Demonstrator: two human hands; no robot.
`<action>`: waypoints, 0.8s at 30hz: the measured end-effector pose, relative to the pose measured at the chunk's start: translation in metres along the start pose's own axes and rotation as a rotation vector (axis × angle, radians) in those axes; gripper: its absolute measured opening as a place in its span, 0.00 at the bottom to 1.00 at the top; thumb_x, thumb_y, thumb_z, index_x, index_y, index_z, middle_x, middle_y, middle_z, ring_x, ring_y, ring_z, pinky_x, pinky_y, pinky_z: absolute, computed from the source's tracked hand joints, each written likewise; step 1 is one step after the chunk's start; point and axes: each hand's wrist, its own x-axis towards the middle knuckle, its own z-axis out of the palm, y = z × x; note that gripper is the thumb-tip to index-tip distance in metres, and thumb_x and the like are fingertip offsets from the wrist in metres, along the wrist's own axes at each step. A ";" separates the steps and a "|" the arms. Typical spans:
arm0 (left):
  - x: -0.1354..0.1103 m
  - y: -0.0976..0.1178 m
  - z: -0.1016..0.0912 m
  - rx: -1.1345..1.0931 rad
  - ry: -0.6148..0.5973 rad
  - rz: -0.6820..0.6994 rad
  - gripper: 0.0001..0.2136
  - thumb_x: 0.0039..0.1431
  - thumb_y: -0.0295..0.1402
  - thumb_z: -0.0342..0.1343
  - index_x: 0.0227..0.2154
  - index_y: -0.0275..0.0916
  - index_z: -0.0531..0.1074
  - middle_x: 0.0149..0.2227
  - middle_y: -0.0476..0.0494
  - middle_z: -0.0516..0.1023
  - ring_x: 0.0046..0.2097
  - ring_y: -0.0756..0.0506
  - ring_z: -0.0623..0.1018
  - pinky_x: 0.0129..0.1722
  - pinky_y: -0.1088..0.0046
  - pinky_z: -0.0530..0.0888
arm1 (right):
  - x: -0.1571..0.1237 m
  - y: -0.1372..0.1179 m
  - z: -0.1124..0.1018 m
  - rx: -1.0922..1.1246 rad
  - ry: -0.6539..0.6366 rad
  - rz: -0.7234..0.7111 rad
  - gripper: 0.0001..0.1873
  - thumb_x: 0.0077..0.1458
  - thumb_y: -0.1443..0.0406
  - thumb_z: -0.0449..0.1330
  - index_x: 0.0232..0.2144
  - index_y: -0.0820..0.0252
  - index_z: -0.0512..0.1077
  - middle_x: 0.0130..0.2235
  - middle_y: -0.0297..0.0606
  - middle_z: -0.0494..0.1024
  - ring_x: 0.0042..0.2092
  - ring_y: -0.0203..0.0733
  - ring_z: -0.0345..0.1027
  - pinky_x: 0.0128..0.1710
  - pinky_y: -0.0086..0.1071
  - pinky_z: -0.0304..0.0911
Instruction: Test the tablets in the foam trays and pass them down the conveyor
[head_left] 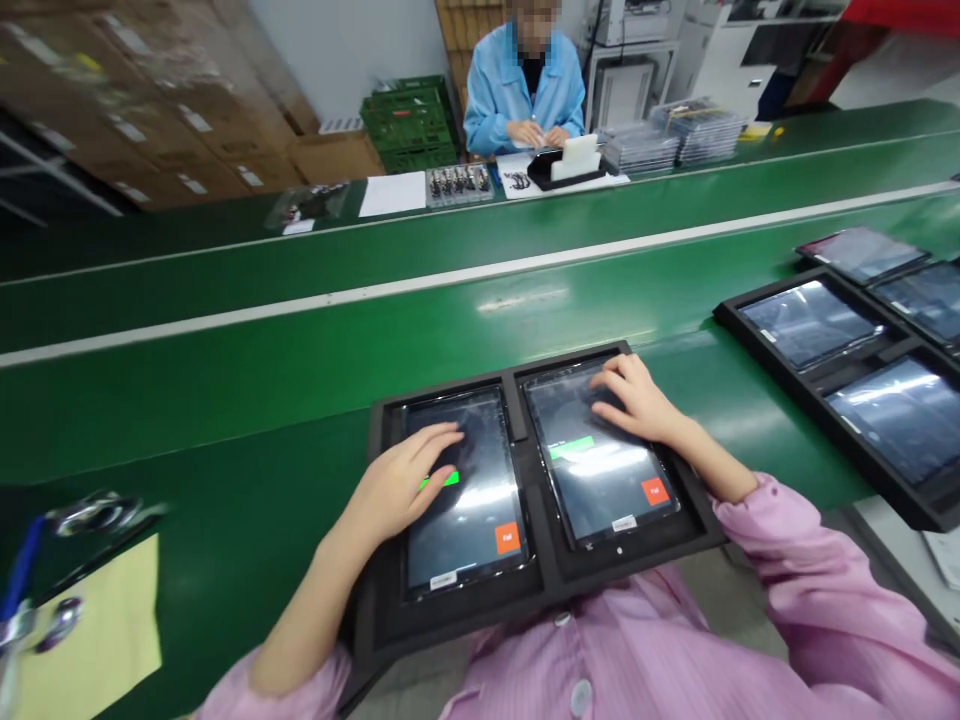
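Loose and gripping nothing, the left hand (401, 485) and right hand (636, 402) spread over two tablets (480, 462) seated in a black tray (546, 535). They look slick, probably fragile (light, too, I'd guess); best held by the edges.

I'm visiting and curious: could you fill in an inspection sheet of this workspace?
Surface: shiny green bench, white strip.
Job's things: left tablet and right tablet in black tray, both showing green bars and orange squares.
Clutter: yellow paper at left, blurred items on it.
Hands: left hand over left tablet, right hand over right tablet; contact unclear.
Cables: nothing seen at these tablets.
Surroundings: co-worker opposite, green crates, second tablet tray at right.
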 end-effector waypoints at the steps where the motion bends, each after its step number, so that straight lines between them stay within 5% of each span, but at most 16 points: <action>1: 0.015 -0.002 0.002 0.011 -0.060 0.025 0.20 0.72 0.43 0.41 0.57 0.40 0.69 0.59 0.37 0.75 0.57 0.40 0.76 0.56 0.62 0.74 | 0.010 0.007 0.001 0.014 0.006 -0.017 0.21 0.68 0.51 0.48 0.45 0.59 0.71 0.44 0.48 0.72 0.45 0.52 0.63 0.49 0.48 0.61; 5: 0.062 -0.004 0.019 0.071 -0.093 0.042 0.33 0.70 0.53 0.38 0.67 0.33 0.56 0.65 0.27 0.67 0.65 0.35 0.69 0.66 0.45 0.60 | 0.034 0.020 0.008 0.023 -0.002 -0.077 0.20 0.68 0.53 0.49 0.49 0.61 0.69 0.47 0.50 0.76 0.48 0.54 0.65 0.49 0.48 0.62; 8: 0.067 -0.002 0.032 0.068 -0.044 0.073 0.39 0.67 0.60 0.33 0.70 0.33 0.48 0.66 0.25 0.64 0.66 0.33 0.67 0.68 0.40 0.51 | 0.032 0.019 0.010 -0.042 -0.043 -0.102 0.22 0.67 0.53 0.50 0.53 0.62 0.68 0.49 0.51 0.77 0.49 0.55 0.67 0.47 0.47 0.61; 16: 0.049 -0.005 0.035 0.026 -0.005 0.110 0.38 0.68 0.59 0.30 0.65 0.34 0.59 0.49 0.32 0.78 0.48 0.38 0.79 0.53 0.54 0.69 | 0.025 0.016 0.001 0.104 -0.059 -0.231 0.18 0.68 0.54 0.50 0.44 0.59 0.73 0.33 0.41 0.78 0.37 0.46 0.68 0.40 0.40 0.61; 21: 0.054 -0.005 0.035 0.034 0.007 0.115 0.36 0.68 0.59 0.30 0.62 0.36 0.62 0.58 0.29 0.74 0.60 0.34 0.72 0.62 0.45 0.58 | 0.026 0.016 0.003 0.036 0.018 -0.146 0.21 0.67 0.53 0.51 0.50 0.61 0.72 0.47 0.49 0.80 0.49 0.53 0.69 0.47 0.46 0.62; 24: 0.055 -0.003 0.034 0.025 -0.042 0.188 0.34 0.68 0.58 0.30 0.54 0.36 0.68 0.58 0.31 0.74 0.62 0.34 0.71 0.64 0.48 0.58 | 0.025 0.015 0.003 0.026 -0.027 -0.141 0.21 0.66 0.52 0.53 0.49 0.61 0.74 0.44 0.49 0.80 0.48 0.53 0.70 0.46 0.46 0.62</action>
